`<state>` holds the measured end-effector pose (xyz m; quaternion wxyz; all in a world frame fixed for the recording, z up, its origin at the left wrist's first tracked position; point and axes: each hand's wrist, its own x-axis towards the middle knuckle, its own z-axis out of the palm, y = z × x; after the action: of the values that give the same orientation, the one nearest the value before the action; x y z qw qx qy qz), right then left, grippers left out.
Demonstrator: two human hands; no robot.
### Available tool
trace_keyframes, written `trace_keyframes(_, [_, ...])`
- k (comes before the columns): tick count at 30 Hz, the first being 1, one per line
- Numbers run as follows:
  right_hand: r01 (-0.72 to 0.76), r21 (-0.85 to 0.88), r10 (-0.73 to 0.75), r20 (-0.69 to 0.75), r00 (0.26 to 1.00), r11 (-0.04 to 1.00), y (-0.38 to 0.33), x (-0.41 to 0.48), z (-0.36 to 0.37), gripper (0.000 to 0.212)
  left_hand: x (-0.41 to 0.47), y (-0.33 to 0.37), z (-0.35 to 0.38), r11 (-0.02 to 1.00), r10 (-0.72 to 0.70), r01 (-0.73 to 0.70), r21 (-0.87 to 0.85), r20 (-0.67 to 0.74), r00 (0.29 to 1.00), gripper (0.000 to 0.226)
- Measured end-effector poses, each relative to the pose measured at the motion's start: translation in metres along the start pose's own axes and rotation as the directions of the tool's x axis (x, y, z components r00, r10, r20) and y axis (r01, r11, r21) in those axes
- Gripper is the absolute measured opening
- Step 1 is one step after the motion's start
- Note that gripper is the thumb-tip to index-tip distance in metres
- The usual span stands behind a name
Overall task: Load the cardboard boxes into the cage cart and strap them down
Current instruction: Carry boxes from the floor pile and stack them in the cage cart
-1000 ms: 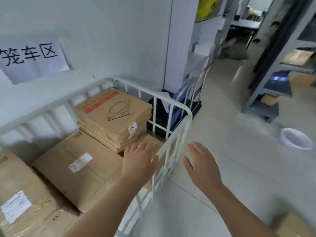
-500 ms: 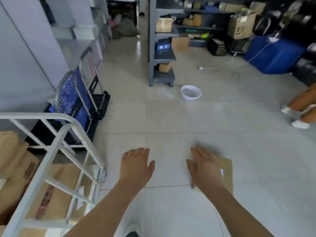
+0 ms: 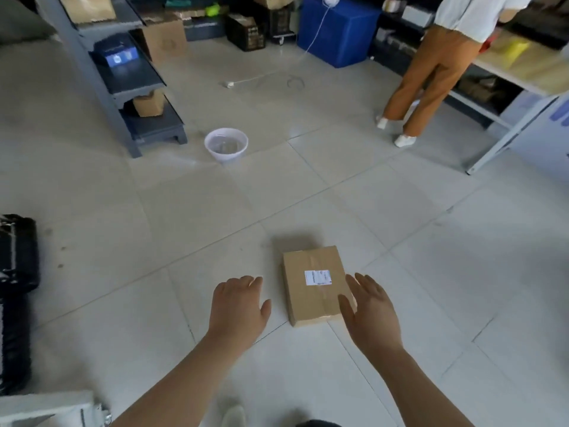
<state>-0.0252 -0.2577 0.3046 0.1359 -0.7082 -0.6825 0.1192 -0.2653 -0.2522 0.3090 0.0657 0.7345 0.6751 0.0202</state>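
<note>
A small cardboard box (image 3: 311,282) with a white label and clear tape lies flat on the tiled floor. My left hand (image 3: 238,303) hovers just left of it, fingers relaxed and holding nothing. On the box's right side my right hand (image 3: 369,306) is spread open above the near right corner, covering that edge. A white corner of the cage cart (image 3: 52,409) shows at the bottom left; its load is out of view.
A white basin (image 3: 226,144) stands on the floor beyond the box. Grey shelving (image 3: 123,72) rises at the upper left. A person in orange trousers (image 3: 431,72) stands by a table at the upper right. A black object (image 3: 17,291) sits at the left edge.
My view has swung right, away from the cage cart and its boxes, to the open floor. Both hands have come down toward the small box, which now lies between them.
</note>
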Motion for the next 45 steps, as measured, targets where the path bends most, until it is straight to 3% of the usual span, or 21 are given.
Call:
trace_keyframes(6, [-0.067, -0.008, 0.067, 0.050, 0.996, 0.998, 0.067, 0.055, 0.019, 0.042, 0.076, 0.049, 0.042, 0.998, 0.058, -0.057, -0.012, 0.138, 0.989, 0.033])
trace_keyframes(10, [-0.063, -0.030, 0.066, 0.119, 0.991, 0.998, 0.127, 0.105, 0.044, 0.042, 0.121, 0.087, 0.084, 1.000, 0.001, -0.005, 0.016, 0.251, 0.968, 0.031])
trace_keyframes(19, [-0.119, -0.052, 0.128, 0.245, 0.961, 0.992, 0.255, 0.190, 0.166, 0.041, 0.206, 0.132, 0.249, 0.997, -0.074, 0.081, -0.002, 0.386, 0.920, 0.033])
trace_keyframes(23, [-0.189, -0.028, 0.188, 0.299, 0.936, 0.982, 0.305, 0.208, 0.248, 0.044, 0.230, 0.135, 0.343, 0.986, -0.153, 0.170, 0.001, 0.437, 0.886, 0.052])
trace_keyframes(29, [-0.223, -0.046, 0.223, 0.387, 0.895, 0.974, 0.369, 0.216, 0.385, 0.052, 0.247, 0.130, 0.490, 0.986, -0.169, 0.155, 0.069, 0.470, 0.867, 0.068])
trace_keyframes(35, [-0.257, -0.053, 0.251, 0.472, 0.845, 0.965, 0.416, 0.216, 0.500, 0.057, 0.253, 0.117, 0.611, 0.961, -0.256, 0.270, 0.064, 0.579, 0.774, 0.079])
trace_keyframes(39, [-0.349, -0.011, 0.304, 0.519, 0.799, 0.937, 0.434, 0.215, 0.542, 0.064, 0.256, 0.107, 0.661, 0.898, -0.305, 0.438, -0.051, 0.645, 0.701, 0.091])
trace_keyframes(45, [-0.437, 0.101, 0.341, 0.480, 0.808, 0.894, 0.430, 0.216, 0.559, 0.077, 0.258, 0.107, 0.672, 0.844, -0.326, 0.514, -0.155, 0.613, 0.720, 0.109])
